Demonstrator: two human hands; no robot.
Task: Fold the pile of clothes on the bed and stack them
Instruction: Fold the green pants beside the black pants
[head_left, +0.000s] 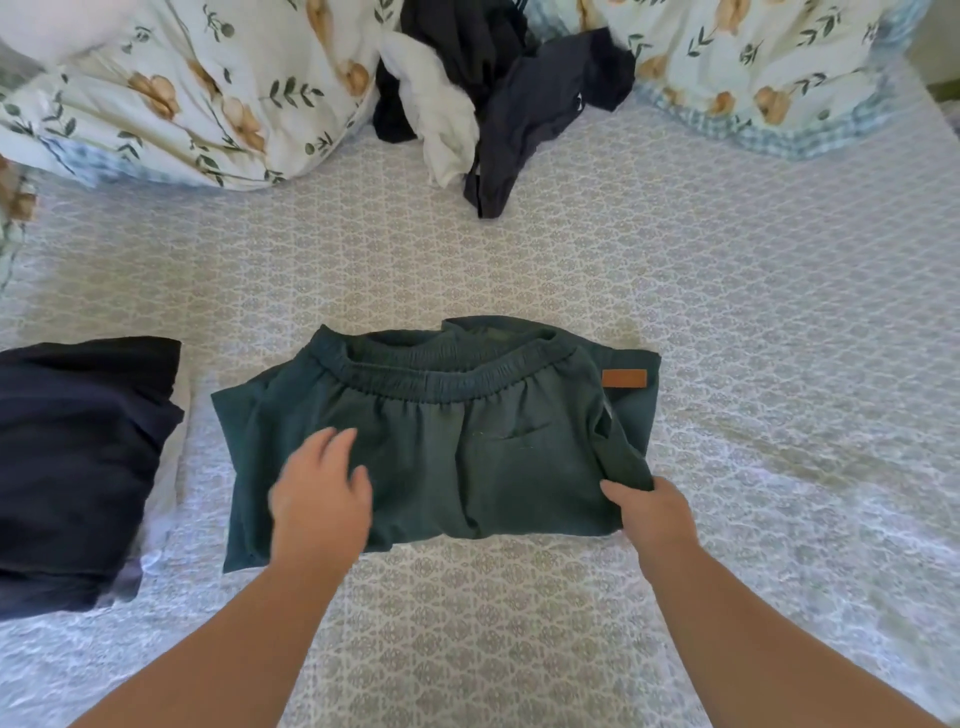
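Note:
A dark green pair of trousers (467, 441) lies folded on the bed in front of me, elastic waistband facing away and a brown label near its right edge. My left hand (322, 493) rests flat on its left half with the fingers spread. My right hand (654, 512) pinches the garment's near right corner, thumb on top of the cloth. A stack of folded dark navy clothes (78, 467) sits at the left. The unfolded pile (488, 98) of black, navy and white garments lies at the head of the bed.
The bed (753, 312) has a grey-white patterned cover. Two floral pillows lie at the head, one at the left (182, 88) and one at the right (753, 67), on either side of the pile.

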